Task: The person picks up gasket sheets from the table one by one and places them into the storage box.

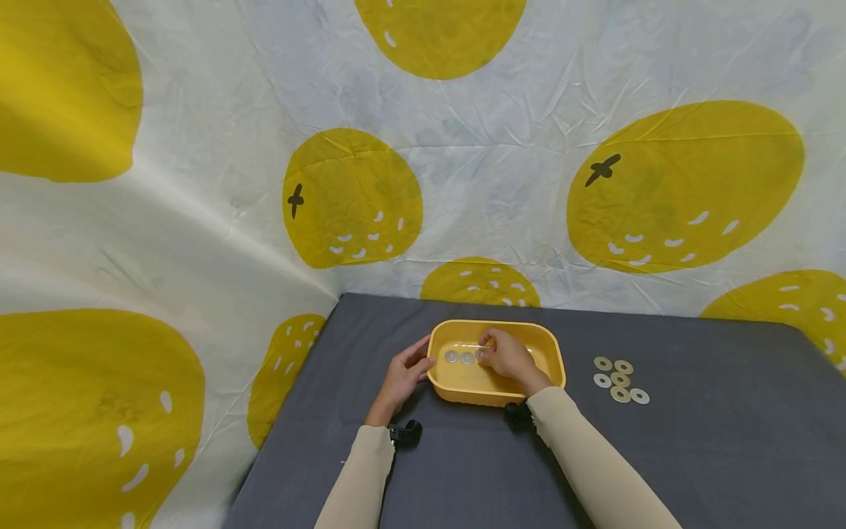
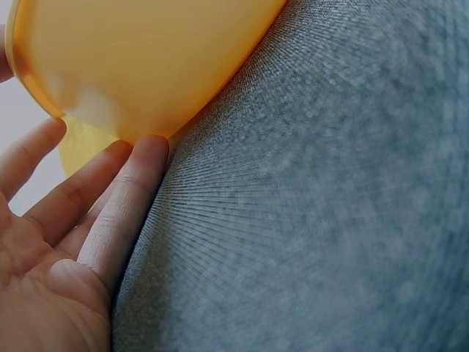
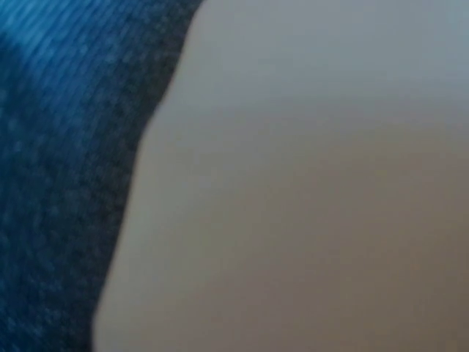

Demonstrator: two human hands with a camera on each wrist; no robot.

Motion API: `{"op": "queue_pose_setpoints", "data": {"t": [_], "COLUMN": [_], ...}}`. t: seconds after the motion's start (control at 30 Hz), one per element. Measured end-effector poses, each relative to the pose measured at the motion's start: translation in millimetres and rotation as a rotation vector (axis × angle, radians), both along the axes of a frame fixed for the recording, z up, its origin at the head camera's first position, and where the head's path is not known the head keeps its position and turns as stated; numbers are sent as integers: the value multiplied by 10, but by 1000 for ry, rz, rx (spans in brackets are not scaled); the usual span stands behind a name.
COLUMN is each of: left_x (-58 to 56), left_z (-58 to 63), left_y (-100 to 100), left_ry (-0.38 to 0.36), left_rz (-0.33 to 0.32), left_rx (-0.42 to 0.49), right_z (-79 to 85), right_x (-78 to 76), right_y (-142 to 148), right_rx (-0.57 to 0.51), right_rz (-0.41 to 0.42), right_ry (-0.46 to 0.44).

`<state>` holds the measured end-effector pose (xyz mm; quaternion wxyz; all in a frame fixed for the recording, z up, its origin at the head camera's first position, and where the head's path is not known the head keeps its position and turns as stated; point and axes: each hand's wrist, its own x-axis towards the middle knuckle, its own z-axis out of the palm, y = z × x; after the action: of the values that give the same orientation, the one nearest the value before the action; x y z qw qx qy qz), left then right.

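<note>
A yellow plastic basin (image 1: 463, 393) sits on the table. My left hand (image 1: 403, 371) holds its left end, thumb at the rim and fingers against the outer wall. In the left wrist view, those fingertips (image 2: 152, 147) touch the basin's wall (image 2: 146, 66) low down near the cloth. My right hand (image 1: 509, 356) reaches inside the basin, fingers curled, and pinches a silver washer (image 1: 479, 354) close to the basin floor. Two more washers, one at the left (image 1: 452, 356) and one beside it (image 1: 467, 358), lie in a row there. Blurred skin fills most of the right wrist view.
To the right of the basin, several flat washers (image 1: 620, 379), some golden and some silver, lie in a cluster on the dark grey tablecloth (image 1: 714, 426). A white cloth with yellow fruit prints (image 1: 489, 198) hangs behind the table and at its left.
</note>
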<state>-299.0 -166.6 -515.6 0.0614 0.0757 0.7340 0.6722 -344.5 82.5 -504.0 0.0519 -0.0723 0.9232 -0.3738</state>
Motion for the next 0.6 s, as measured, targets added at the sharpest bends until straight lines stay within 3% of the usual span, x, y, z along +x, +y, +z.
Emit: {"op": "queue_pose_setpoints", "data": {"t": [0.17,0.33,0.6], "left_x": [-80,-139,-125], "left_z": [-98,-242,-278], "left_y": [-4,-4,2], "left_ry": [-38,-26,-6], "left_rz": [-4,23,42], "left_rx": [-4,-2,-14], "right_z": [6,47,260], "right_x": [12,26,168], "right_y": [9,-5,185], "right_rx": [-23,-174,-378], "right_rz": [4,44,121], "right_ry": [9,71,215]}}
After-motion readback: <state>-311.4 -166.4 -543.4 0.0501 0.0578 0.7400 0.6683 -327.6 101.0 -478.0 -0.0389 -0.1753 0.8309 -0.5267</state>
